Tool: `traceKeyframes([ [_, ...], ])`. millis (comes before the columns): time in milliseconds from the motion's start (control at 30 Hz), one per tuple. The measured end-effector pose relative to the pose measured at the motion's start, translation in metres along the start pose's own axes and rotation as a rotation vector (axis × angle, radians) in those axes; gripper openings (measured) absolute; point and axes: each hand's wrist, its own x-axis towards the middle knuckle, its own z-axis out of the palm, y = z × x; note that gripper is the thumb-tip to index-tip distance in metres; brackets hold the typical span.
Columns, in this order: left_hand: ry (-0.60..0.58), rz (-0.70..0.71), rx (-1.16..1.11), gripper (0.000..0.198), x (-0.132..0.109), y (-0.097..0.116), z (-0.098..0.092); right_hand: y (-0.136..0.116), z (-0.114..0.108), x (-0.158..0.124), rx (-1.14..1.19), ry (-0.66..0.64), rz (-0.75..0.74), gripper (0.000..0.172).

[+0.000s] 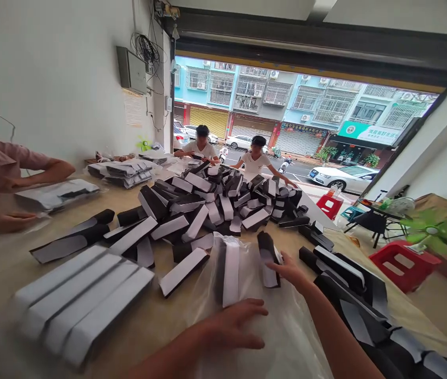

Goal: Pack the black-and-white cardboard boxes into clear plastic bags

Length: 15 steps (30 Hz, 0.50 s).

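My left hand [233,326] lies flat and open on a clear plastic bag [282,326], holding it down on the table. A black-and-white folded box [230,273] stands inside the bag's mouth. My right hand [290,271] is closed on another black-and-white box [267,258] at the bag's opening. Just beyond lies a big heap of the same boxes [215,202].
A bagged row of boxes [85,302] lies at the front left, more black boxes [349,284] at the right. A person's arms [10,221] rest at the left over filled bags [55,192]. Two people work at the table's far end. Red stools [403,263] and a green fan [440,229] stand right.
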Motion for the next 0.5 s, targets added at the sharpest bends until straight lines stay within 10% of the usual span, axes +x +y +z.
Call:
traceKeyframes([
  [133,0.070,-0.008,-0.137,0.074,0.000,0.001,-0.003,-0.024,0.006,0.000,-0.126,0.046,-0.144,0.089],
  [233,0.103,-0.064,0.016,0.072,-0.004,0.011,0.001,-0.057,0.032,-0.003,-0.212,0.023,-0.423,0.066],
  [367,0.090,-0.113,0.114,0.070,-0.005,0.017,0.007,-0.108,0.082,-0.006,-0.399,-0.353,-0.675,0.027],
  [500,0.062,-0.009,0.162,0.073,0.002,0.000,0.012,-0.147,0.133,-0.001,-0.567,-0.529,-0.689,0.030],
])
